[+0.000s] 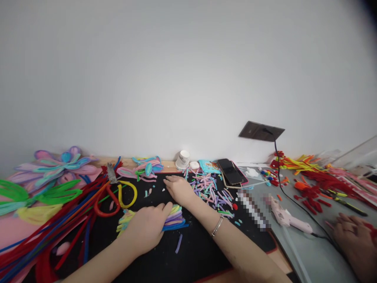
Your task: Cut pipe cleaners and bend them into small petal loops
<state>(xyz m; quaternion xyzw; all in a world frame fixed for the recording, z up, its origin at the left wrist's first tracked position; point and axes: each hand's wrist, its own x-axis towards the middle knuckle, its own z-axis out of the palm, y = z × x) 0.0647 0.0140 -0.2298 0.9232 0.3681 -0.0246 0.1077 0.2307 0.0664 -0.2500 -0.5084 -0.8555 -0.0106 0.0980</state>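
Observation:
My left hand (147,226) is closed over a bundle of short pastel pipe cleaners (173,218) in yellow, purple, pink and blue, which lies on the black mat (203,255). Its fingertips are partly hidden. Just beyond it, my right hand (181,192), a silver bangle at the wrist, rests on the mat with its fingers stretched out to the left. Small cut scraps (149,192) lie beside those fingers. Right of my right hand is a loose heap of cut pastel pipe cleaner pieces (206,186). One purple piece (178,243) lies alone in front of the bundle.
Pliers with red and yellow handles (128,194) lie at left among long pipe cleaners (73,212) and fuzzy flowers (61,167). A paper cup (183,159) and phone (231,171) stand behind. At right are a corded glue gun (290,220) and another person's hand (352,236).

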